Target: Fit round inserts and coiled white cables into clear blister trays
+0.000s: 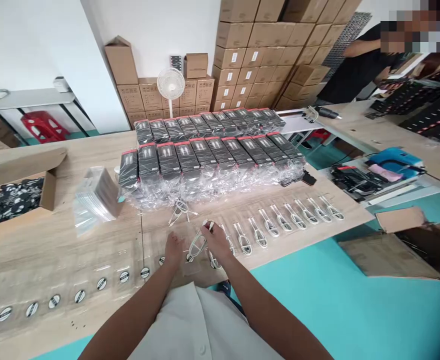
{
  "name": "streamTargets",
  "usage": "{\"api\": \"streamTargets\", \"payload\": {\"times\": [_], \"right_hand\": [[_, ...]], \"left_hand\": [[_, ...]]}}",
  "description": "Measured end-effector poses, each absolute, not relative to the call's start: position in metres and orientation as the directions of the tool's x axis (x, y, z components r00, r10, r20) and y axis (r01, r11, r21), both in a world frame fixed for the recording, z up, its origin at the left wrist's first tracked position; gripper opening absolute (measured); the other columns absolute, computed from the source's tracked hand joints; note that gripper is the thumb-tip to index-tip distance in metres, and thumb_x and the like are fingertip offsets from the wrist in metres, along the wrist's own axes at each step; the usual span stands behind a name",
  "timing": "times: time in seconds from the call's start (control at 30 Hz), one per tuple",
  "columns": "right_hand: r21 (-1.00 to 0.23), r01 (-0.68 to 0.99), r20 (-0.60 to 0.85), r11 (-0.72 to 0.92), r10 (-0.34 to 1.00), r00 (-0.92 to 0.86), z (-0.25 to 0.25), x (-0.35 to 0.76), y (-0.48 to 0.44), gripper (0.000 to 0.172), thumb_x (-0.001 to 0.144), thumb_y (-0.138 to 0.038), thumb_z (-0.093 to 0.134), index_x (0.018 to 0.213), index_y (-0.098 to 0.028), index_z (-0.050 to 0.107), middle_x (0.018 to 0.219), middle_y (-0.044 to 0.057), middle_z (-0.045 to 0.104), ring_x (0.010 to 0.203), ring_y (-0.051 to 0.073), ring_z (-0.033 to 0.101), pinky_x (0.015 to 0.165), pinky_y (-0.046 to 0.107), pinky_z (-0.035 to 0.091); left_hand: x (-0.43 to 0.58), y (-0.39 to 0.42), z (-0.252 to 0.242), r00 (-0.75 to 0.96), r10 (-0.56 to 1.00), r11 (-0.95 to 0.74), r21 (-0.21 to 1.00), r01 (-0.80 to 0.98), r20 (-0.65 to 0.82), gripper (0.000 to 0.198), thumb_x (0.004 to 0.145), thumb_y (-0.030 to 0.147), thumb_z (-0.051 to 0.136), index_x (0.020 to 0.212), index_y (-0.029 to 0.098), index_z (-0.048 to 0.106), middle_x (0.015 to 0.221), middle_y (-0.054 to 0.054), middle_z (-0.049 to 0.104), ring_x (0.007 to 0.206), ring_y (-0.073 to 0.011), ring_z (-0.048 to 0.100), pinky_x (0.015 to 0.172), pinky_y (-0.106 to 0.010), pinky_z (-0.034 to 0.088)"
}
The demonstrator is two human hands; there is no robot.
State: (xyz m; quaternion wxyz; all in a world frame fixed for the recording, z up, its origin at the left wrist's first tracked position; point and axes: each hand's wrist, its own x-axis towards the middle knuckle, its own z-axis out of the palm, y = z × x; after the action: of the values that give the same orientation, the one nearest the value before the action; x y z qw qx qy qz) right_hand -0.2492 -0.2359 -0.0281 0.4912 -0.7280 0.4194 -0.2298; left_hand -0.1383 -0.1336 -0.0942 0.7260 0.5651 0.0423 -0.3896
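My right hand [215, 239] is closed around the connector end of a coiled white charging cable [197, 245], whose loop hangs to the left over the table. My left hand [174, 248] is low over the clear plastic trays, thumb apart from the fingers, with nothing visible in it; whether it touches a tray cannot be made out. Flat clear trays with round black-and-white labels [124, 276] lie in a row to the left. On the right, a row of coiled white cables [260, 237] lies along the table. Just beyond my hands sits a loose bundle of white cables [181, 207].
Black retail boxes [217, 155] in plastic wrap form two rows at the back. Stacked clear trays [99, 192] and an open carton of labels [49, 192] stand left. A white fan [171, 84] and stacked cartons [248, 65] are behind. Another person [358, 65] is at upper right.
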Motion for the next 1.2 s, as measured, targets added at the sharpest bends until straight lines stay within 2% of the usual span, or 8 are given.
{"api": "streamTargets", "payload": {"times": [0.13,0.23,0.4,0.57,0.7,0.83,1.03,1.2], "right_hand": [[-0.931,-0.356,-0.123,-0.078,-0.852,0.509,-0.016,-0.255,-0.239,0.027,0.076,-0.046,0.053,0.071,-0.020,0.054,0.059,-0.006,0.045,0.056,0.012,0.042,0.054,0.023,0.033],[-0.959,-0.283,-0.139,-0.017,-0.842,0.522,-0.008,-0.255,-0.240,0.027,0.075,-0.047,0.055,0.071,-0.020,0.053,0.058,-0.006,0.043,0.055,0.011,0.040,0.053,0.023,0.032],[-0.987,-0.150,-0.124,0.052,-0.840,0.529,0.009,-0.251,-0.242,0.029,0.073,-0.048,0.063,0.071,-0.021,0.052,0.060,-0.005,0.046,0.056,0.012,0.043,0.054,0.024,0.036],[-0.950,0.067,-0.179,0.305,-0.708,0.683,0.029,-0.257,-0.247,0.046,0.080,-0.064,0.052,0.087,-0.020,0.060,0.080,0.003,0.061,0.067,0.016,0.056,0.059,0.027,0.045],[-0.898,0.127,-0.178,0.420,-0.614,0.769,0.036,-0.268,-0.254,0.052,0.083,-0.064,0.049,0.103,-0.019,0.065,0.088,0.007,0.065,0.076,0.018,0.062,0.063,0.029,0.049],[-0.948,0.068,-0.150,0.312,-0.622,0.769,0.033,-0.272,-0.260,0.035,0.074,-0.051,0.069,0.083,-0.017,0.068,0.071,0.002,0.063,0.059,0.013,0.056,0.056,0.025,0.045],[-0.933,-0.301,-0.160,-0.197,-0.524,0.837,0.037,-0.270,-0.258,0.027,0.081,-0.033,0.058,0.059,-0.019,0.062,0.049,-0.003,0.054,0.047,0.011,0.050,0.049,0.023,0.040],[-0.895,-0.207,0.040,-0.396,-0.531,0.846,0.037,-0.266,-0.245,0.022,0.083,-0.023,0.050,0.071,-0.020,0.068,0.061,-0.001,0.060,0.058,0.013,0.056,0.059,0.023,0.044]], "left_hand": [[-0.137,-0.117,-0.059,0.801,-0.523,0.016,0.936,0.351,-0.291,0.033,0.070,0.017,0.077,0.099,0.022,0.064,0.114,-0.006,0.061,0.110,-0.0179,0.056,0.080,-0.021,0.044],[-0.139,-0.107,-0.025,0.610,-0.748,-0.149,0.962,0.229,-0.261,0.020,0.077,0.038,0.072,0.084,0.020,0.066,0.098,-0.007,0.064,0.092,-0.0194,0.061,0.064,-0.021,0.045],[-0.148,-0.104,0.007,0.051,-0.883,-0.357,0.739,0.571,-0.466,0.035,0.079,0.052,0.067,0.086,0.019,0.061,0.097,-0.009,0.067,0.072,-0.0173,0.067,0.042,-0.018,0.037],[-0.153,-0.104,0.020,-0.082,-0.919,-0.292,0.524,0.800,-0.386,0.034,0.080,0.046,0.070,0.077,0.016,0.054,0.084,-0.006,0.062,0.060,-0.0081,0.057,0.034,-0.012,0.020],[-0.157,-0.105,0.031,-0.124,-0.925,-0.301,0.492,0.817,-0.360,0.039,0.081,0.048,0.068,0.071,0.017,0.047,0.077,-0.003,0.054,0.059,-0.0070,0.050,0.034,-0.013,0.015],[-0.162,-0.108,0.035,-0.007,-0.931,-0.252,0.630,0.735,-0.365,0.045,0.079,0.053,0.067,0.069,0.018,0.042,0.070,0.000,0.052,0.052,-0.0058,0.045,0.037,-0.015,0.014],[-0.165,-0.114,0.031,0.232,-0.906,-0.077,0.677,0.732,-0.354,0.046,0.078,0.052,0.067,0.067,0.019,0.037,0.065,0.002,0.051,0.048,-0.0056,0.041,0.039,-0.016,0.019],[-0.161,-0.118,0.028,0.290,-0.850,-0.050,0.617,0.785,-0.439,0.045,0.077,0.049,0.068,0.068,0.020,0.036,0.064,0.003,0.048,0.045,-0.0044,0.036,0.037,-0.016,0.016]]}}
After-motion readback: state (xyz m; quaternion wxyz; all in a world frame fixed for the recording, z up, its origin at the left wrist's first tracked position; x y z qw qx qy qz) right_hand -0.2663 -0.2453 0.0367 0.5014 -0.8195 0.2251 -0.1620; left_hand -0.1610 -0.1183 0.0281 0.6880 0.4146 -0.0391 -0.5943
